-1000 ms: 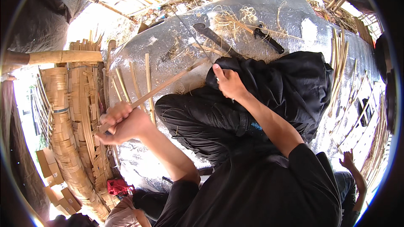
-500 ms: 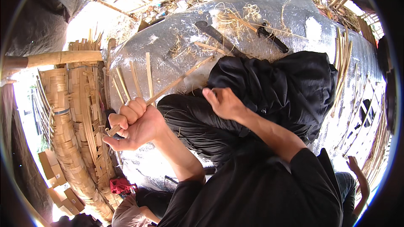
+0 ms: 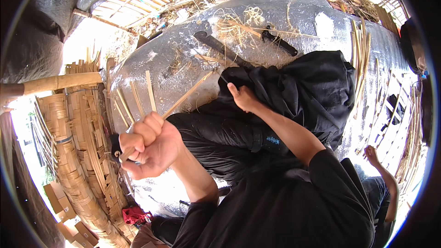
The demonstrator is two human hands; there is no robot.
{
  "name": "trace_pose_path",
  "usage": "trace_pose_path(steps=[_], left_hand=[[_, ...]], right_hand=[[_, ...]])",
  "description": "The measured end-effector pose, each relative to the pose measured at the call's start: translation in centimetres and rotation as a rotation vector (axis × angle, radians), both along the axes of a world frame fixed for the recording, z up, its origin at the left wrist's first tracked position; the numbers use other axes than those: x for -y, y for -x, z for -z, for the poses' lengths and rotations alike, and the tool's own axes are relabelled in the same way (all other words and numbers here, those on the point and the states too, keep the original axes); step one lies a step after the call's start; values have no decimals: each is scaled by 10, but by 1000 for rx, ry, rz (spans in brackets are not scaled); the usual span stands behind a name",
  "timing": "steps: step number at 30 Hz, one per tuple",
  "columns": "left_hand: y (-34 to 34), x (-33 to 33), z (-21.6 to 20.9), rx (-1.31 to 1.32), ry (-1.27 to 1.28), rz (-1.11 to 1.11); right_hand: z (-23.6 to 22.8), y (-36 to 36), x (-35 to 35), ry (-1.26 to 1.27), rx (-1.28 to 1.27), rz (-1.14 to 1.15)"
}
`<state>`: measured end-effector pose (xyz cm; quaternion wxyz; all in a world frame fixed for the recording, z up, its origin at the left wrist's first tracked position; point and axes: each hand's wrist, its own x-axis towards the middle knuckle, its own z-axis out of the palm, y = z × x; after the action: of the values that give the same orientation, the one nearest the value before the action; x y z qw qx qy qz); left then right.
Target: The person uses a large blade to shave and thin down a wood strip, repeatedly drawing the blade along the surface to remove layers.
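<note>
My left hand [image 3: 151, 144] is closed in a fist, palm side up, around a narrow bamboo strip [image 3: 188, 93]. The strip slants away to the right, past my black-trousered knee. Close to its far end is my right hand [image 3: 243, 98], thumb raised and the other fingers mostly hidden. A thin dark knife blade [image 3: 223, 77] juts from this hand toward the strip's tip; the handle cannot be seen. Several pale bamboo strips [image 3: 150, 91] stick out beyond my left fist, lying on the silvery mat [image 3: 183, 41].
Beyond my legs lie a long dark blade-shaped tool [image 3: 216, 44], a black-handled tool [image 3: 280, 42] and curled shavings [image 3: 254, 16]. Woven bamboo rolls [image 3: 69, 151] stand at left. Long strips [image 3: 361, 59] lie at right, near another person's hand [image 3: 371, 155].
My right hand has moved forward toward the strip's far end, and the blade now shows there. My left fist still grips the strip. The whole view has shifted slightly.
</note>
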<state>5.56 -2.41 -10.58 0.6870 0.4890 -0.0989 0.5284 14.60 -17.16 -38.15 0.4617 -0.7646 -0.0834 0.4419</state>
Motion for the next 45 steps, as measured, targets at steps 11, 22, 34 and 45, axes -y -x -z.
trace_pose_path(steps=[11,22,34,45], left_hand=[[37,-54,-39,-35,317,-516],[71,-48,-41,157,477,-92],[34,34,13,-360,441,389],[39,23,19,-704,309,231]], right_hand=[[-6,13,5,33,135,-82],[-157,18,8,-710,-462,150],[-228,-64,121,-1176,-368,583],[-218,-72,156,-1150,-364,545]])
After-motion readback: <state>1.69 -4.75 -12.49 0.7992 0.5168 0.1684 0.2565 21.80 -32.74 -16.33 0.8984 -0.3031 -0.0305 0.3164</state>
